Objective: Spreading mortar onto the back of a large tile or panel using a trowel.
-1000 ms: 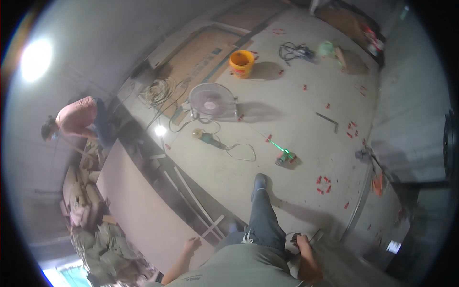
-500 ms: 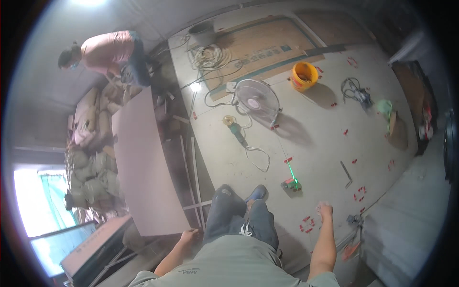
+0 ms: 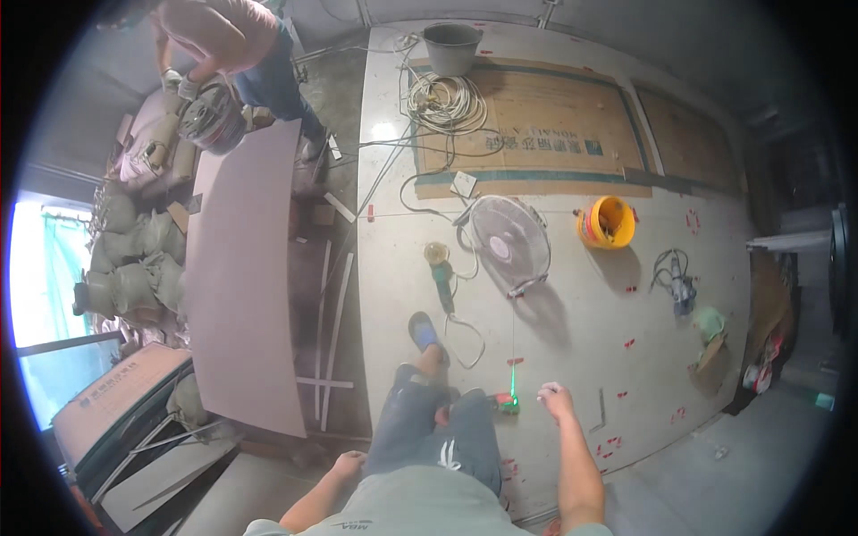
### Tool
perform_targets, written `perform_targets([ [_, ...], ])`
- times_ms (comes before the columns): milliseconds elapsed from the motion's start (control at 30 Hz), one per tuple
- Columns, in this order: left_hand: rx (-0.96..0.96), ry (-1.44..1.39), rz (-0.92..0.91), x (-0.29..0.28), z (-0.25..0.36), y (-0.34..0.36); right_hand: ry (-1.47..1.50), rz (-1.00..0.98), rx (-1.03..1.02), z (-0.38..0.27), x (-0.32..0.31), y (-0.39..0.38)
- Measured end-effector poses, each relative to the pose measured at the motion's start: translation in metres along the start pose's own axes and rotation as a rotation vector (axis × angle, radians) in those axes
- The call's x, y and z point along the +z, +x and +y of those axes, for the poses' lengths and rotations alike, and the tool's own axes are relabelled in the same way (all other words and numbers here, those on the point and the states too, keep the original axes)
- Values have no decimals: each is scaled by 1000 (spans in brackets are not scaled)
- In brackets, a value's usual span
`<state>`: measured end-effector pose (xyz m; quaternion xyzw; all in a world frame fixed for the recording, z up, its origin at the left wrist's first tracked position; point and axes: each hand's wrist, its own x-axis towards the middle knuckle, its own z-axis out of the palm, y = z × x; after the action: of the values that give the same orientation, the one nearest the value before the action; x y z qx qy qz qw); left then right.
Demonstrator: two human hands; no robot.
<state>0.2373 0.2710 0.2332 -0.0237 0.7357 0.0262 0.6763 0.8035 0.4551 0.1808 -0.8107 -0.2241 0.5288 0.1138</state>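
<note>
My left hand (image 3: pixel 349 464) hangs low, fingers curled; what it holds, if anything, is hidden. My right hand (image 3: pixel 556 400) is raised over the pale floor, its fingers loosely curled and whitish; I cannot make out anything in them. Nearby on the floor lie a laser level (image 3: pixel 506 406) throwing a green line and a metal square (image 3: pixel 601 413). Ahead of my feet are a corded green power tool (image 3: pixel 441 282) and a round fan (image 3: pixel 505 250). A long thin board (image 3: pixel 241 277) runs along my left.
A co-worker (image 3: pixel 228 40) holds a grey coiled bundle (image 3: pixel 214 116) in gloved hands. Around are a yellow bucket (image 3: pixel 608 234), grey bucket (image 3: pixel 451 58), cable coil (image 3: pixel 447 105), cardboard sheet (image 3: pixel 536 112), corded tool (image 3: pixel 679 290), stacked sacks (image 3: pixel 134 277) and leaning panels (image 3: pixel 116 402).
My view has turned and my feet have stepped. My right hand has swung forward and up. The co-worker has straightened somewhat and now holds the coiled bundle raised beside the board.
</note>
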Motion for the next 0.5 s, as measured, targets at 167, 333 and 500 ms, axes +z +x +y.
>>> perform_targets([
  [167,75,169,23,23,78,-2,-545,114,-129,-126,-27,84],
  [333,77,352,80,44,49,31,-980,61,-325,-251,-32,213],
  [500,181,5,77,100,25,18,-1097,60,-290,-342,10,348],
])
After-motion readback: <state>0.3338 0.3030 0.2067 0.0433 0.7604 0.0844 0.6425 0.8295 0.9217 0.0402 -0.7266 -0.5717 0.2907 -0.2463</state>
